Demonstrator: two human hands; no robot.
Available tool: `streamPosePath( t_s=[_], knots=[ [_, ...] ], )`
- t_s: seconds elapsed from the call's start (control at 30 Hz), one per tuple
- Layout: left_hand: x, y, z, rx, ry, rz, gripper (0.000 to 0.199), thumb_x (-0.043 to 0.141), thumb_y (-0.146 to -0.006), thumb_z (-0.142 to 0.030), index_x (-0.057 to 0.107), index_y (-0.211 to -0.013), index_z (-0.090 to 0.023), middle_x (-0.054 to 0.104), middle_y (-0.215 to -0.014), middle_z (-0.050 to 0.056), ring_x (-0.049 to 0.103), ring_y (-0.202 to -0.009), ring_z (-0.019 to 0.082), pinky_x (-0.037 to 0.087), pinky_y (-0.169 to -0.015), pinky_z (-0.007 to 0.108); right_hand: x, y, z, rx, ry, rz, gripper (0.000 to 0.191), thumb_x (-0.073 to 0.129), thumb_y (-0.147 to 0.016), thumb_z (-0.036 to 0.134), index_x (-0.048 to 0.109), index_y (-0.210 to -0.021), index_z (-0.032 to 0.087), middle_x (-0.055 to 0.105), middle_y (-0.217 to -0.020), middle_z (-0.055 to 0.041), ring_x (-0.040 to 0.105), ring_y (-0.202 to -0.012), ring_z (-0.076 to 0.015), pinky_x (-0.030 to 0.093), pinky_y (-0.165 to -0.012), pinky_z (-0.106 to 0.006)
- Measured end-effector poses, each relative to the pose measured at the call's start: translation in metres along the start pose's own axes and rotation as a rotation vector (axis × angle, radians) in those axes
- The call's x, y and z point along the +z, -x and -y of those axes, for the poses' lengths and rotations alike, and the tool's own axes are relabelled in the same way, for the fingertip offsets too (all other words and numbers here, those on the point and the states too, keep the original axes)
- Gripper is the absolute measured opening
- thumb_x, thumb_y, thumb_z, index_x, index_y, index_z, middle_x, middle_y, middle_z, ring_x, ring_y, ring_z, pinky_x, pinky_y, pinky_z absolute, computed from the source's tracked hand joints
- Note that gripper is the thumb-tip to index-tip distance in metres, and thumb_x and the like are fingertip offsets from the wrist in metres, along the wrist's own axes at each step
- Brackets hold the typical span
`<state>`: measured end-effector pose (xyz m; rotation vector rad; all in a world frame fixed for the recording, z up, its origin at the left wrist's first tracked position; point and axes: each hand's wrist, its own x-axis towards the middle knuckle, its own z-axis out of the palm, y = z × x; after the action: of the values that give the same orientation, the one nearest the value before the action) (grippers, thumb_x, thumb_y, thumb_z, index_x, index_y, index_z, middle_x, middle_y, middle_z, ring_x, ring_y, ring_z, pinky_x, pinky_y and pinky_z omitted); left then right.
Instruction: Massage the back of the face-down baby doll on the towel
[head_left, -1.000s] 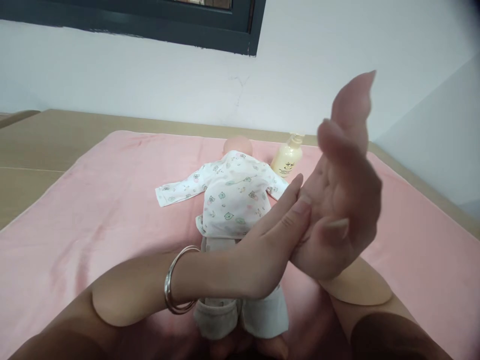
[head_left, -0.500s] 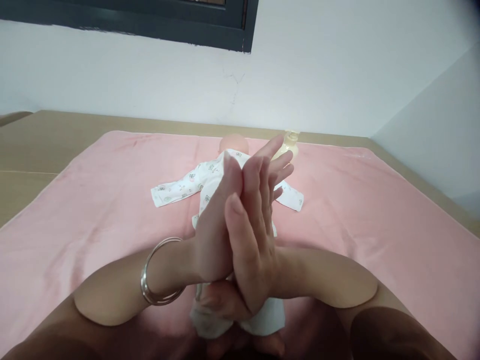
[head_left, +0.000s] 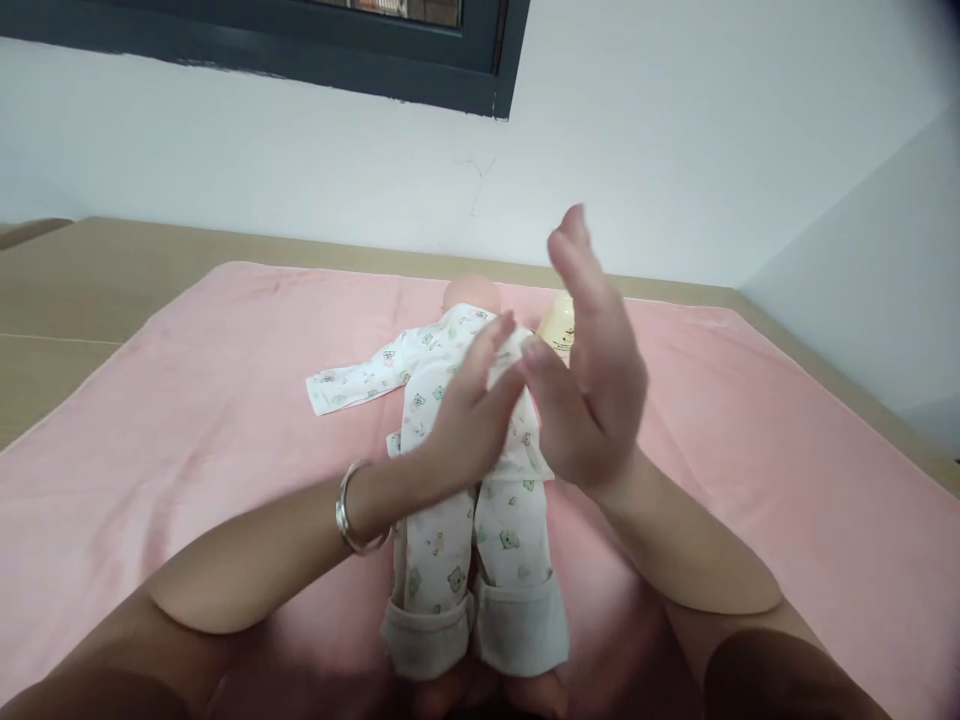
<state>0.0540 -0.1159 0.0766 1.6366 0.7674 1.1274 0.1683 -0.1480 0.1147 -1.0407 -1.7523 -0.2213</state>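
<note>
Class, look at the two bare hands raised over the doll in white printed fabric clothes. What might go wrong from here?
First, if the left hand dips, the round silver metal bangle at its wrist might snag the white printed fabric top.

Second, the right hand partly hides the pale yellow bottle behind it, so a careless forward reach could knock it.

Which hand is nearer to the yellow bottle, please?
The right hand. It is raised in front of the bottle, hiding part of it; the left hand is in front of the printed shirt, to the bottle's left in the view.
</note>
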Motion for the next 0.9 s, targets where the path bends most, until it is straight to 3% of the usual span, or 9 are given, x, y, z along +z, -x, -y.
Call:
streamPosePath(
  t_s=[0.07,0.17,0.3,0.43,0.6,0.8,0.9],
  knots=[
    [-0.011,-0.023,0.018,-0.035,-0.053,-0.113,0.043,0.052,-0.097,-0.031,0.054,-0.14,-0.027,0.052,-0.155,0.005,0.043,-0.149,0.028,0.036,-0.126,0.052,0.02,0.005,-0.019,0.121,-0.021,0.064,0.051,0.038,-0.101,0.026,0.038,-0.152,0.025,0.032,-0.168,-0.0068,0.024,-0.159,-0.0214,0.031,-0.131,-0.05],
    [-0.028,-0.054,0.046,-0.059,-0.244,-0.24,0.04,0.047,-0.09,-0.016,0.063,-0.126,-0.019,0.063,-0.142,0.008,0.055,-0.137,0.025,0.042,-0.122,0.046,0.057,0.018,-0.044,0.384,-0.046,0.206,0.06,0.04,-0.093,0.02,0.041,-0.153,0.019,0.024,-0.171,-0.009,0.018,-0.161,-0.0269,0.031,-0.129,-0.056],
    [-0.041,-0.074,0.076,-0.06,-0.437,-0.207,0.041,0.043,-0.089,-0.015,0.066,-0.122,-0.014,0.067,-0.134,0.012,0.061,-0.128,0.025,0.045,-0.117,0.043,0.09,0.029,-0.064,0.361,0.027,0.36,0.063,0.033,-0.092,0.014,0.042,-0.155,0.012,0.03,-0.169,-0.012,0.021,-0.16,-0.0251,0.024,-0.131,-0.053],
    [-0.039,-0.075,0.091,-0.006,-0.577,-0.144,0.04,0.04,-0.09,-0.017,0.067,-0.12,-0.015,0.069,-0.13,0.013,0.06,-0.126,0.027,0.045,-0.117,0.047,0.087,0.021,-0.085,0.401,0.177,0.525,0.059,0.032,-0.096,0.02,0.048,-0.15,0.003,0.042,-0.161,-0.0187,0.034,-0.155,-0.0266,0.023,-0.131,-0.049],
    [-0.034,-0.074,0.094,0.029,-0.695,-0.127,0.037,0.039,-0.092,-0.021,0.065,-0.118,-0.016,0.069,-0.123,0.014,0.06,-0.119,0.029,0.046,-0.112,0.05,0.075,0.017,-0.093,0.58,0.311,0.574,0.07,0.036,-0.102,0.047,0.041,-0.153,-0.001,0.036,-0.162,-0.0264,0.032,-0.155,-0.0375,0.027,-0.127,-0.058],
    [-0.035,-0.074,0.092,0.03,-0.735,-0.118,0.031,0.037,-0.093,-0.021,0.065,-0.106,-0.018,0.07,-0.114,0.013,0.061,-0.112,0.028,0.047,-0.108,0.045,0.079,0.028,-0.07,0.321,0.317,0.654,0.06,0.027,-0.1,0.025,0.044,-0.153,0.001,0.035,-0.165,-0.02,0.025,-0.158,-0.0347,0.021,-0.13,-0.056],
    [-0.034,-0.074,0.094,0.033,-0.754,-0.112,0.032,0.038,-0.093,-0.02,0.066,-0.108,-0.016,0.071,-0.116,0.014,0.062,-0.113,0.028,0.047,-0.108,0.045,0.077,0.019,-0.088,0.398,0.268,0.655,0.06,0.026,-0.101,0.028,0.044,-0.153,0.004,0.036,-0.165,-0.0178,0.028,-0.157,-0.032,0.019,-0.13,-0.057]
  ],
)
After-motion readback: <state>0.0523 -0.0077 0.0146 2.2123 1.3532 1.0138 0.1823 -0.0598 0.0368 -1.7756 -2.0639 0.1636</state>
